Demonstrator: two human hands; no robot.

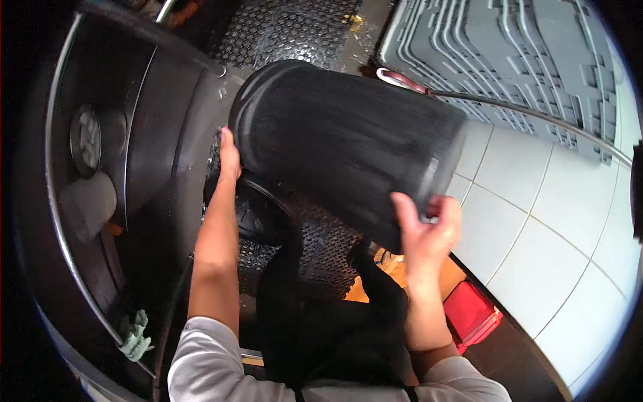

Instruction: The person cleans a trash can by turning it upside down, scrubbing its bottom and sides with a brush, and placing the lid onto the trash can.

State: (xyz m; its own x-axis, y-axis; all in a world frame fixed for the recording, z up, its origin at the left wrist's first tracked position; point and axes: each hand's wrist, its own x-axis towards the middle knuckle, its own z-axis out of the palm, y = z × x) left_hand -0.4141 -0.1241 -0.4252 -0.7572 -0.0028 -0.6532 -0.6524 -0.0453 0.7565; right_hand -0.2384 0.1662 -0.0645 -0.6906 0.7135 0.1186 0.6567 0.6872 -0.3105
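A large black bin (348, 144) lies tilted on its side in front of me, its rimmed end to the left and its base to the right. My left hand (230, 157) presses against the rim at the lower left, fingers pointing up. At the base end, my right hand (429, 224) grips the lower edge, with the thumb apart on the side and the other fingers curled. Beneath the bin, near my legs, is another dark round container (258, 211), partly hidden.
Grey crates (509, 60) stand at the upper right beside white tiles (536, 201). A metal rail (57, 201) curves along the left with a cloth (136, 338) tied on. A perforated black mat (288, 33) covers the floor. A red box (472, 311) sits lower right.
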